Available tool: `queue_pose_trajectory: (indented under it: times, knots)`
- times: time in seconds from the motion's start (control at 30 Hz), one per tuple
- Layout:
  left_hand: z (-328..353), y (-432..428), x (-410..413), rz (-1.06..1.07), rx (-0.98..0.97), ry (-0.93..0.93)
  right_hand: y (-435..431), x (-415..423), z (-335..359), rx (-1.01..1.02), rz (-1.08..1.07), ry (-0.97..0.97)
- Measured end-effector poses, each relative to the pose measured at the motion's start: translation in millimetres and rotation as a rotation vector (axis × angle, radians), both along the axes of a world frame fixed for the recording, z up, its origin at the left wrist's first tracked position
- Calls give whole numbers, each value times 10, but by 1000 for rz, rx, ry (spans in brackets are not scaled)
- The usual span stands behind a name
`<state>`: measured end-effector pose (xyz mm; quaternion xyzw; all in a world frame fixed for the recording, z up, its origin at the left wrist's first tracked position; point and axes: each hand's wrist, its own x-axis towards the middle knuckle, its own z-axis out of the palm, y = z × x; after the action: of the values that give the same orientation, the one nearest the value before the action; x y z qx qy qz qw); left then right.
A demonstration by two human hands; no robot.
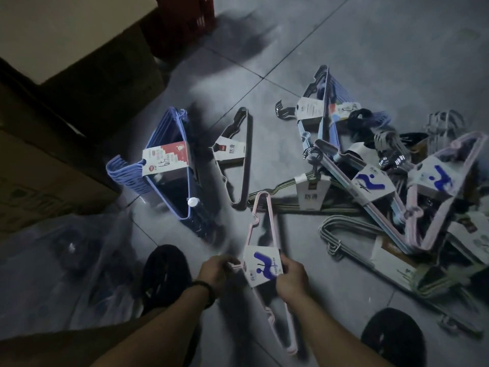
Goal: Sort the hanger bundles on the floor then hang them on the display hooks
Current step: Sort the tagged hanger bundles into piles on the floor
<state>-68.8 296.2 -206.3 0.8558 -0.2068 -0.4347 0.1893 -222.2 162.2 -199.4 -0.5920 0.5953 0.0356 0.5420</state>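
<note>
Pink hanger bundle held low over the grey tiled floor; we see our left hand pinching its hook end, our right hand gripping the label's edge. Blue bundle stands near the cardboard boxes; mixed pile lies right

Pink hanger bundle in both hands

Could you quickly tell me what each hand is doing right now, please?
Left hand: closed on the pink hanger bundle at its hooks.
Right hand: closed on the same bundle's label.
</note>
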Motion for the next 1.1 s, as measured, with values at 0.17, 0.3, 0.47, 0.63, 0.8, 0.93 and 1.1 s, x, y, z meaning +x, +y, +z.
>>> queue_pose_trajectory:
  times: [0.17,0.3,0.47,0.63,0.8,0.93,1.1]
  knots:
    - [-199,-32,6,-62,92,-108,55,77,-84,-53,123,129]
    - [-95,-30,-133,-114,167,-237,190,43,-111,-127,275,169]
    - [116,-28,-153,-158,181,-177,147,-69,169,4,308,256]
    - [642,-254,-248,-314,180,-228,-245,-184,691,-31,478,260]
    - [1303,-908,-552,-515,30,-242,-919,-500,1559,-72,540,190]
    - [1737,-1587,-937,-628,-114,-228,-1554,-1040,2215,-180,475,267]
    - [1939,-2424,-1440,-691,-173,-127,-2225,-1732,2497,-251,377,369]
